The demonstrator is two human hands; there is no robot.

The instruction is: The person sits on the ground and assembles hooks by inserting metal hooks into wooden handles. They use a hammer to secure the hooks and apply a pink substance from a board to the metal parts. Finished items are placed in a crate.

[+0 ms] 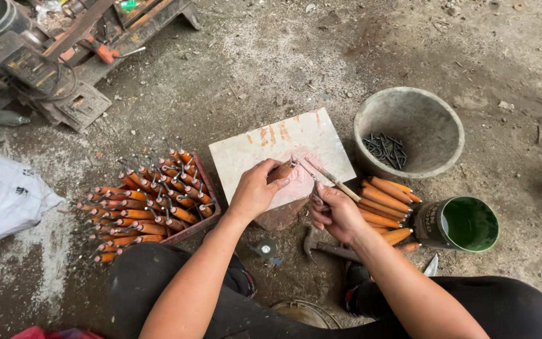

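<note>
Black-trousered knees [158, 276] frame the bottom edge, bare forearms reaching out over packed dirt ground [252, 69].

Far left: white woven sack [1, 194], crumpled. Beside it, a shallow reddish tray [205, 188] heaped with orange wooden handles fitted with dark metal hooks [145, 201], hook ends bristling upward.

Centre: pale square stone slab [265, 147], smooth, streaked with orange stains, resting on a rough reddish rock [280, 216]. Left hand [255, 191] is clenched around one orange wooden handle [281, 170], rounded, matt, pressed down on the slab's near edge. Right hand [337, 210], just beside it, pinches a thin pale stick-like tool [334, 179], lying slantwise, tip close to the handle's end.

Below the hands: rusty claw hammer [321, 246] on the ground.

Right: loose pile of plain orange wooden handles [384, 201], tapered, carrot-like. Behind them, grey concrete-crusted round basin [409, 132] holding a small cluster of dark bent metal hooks [385, 149]. Far right: dark tin can with green inside [465, 224].
</note>
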